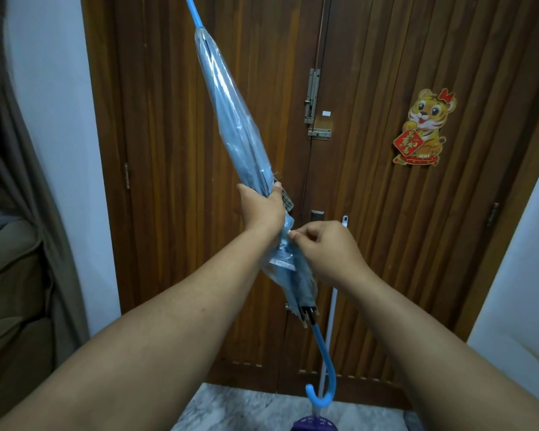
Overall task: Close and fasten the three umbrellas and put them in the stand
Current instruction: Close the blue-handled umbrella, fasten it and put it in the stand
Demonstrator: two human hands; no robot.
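Behind both hands, a wooden door [199, 150] with a tiger sticker [423, 127] fills the view, while the left hand [262, 206] grips the furled clear-blue umbrella [227, 119] and the right hand [327, 250] pinches what seems its strap.

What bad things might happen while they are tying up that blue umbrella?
The right hand only pinches the strap at its fingertips, so it might slip and the folds spring loose. The umbrella is held tilted by the left hand alone, tip up, so it might swing toward the wooden door.
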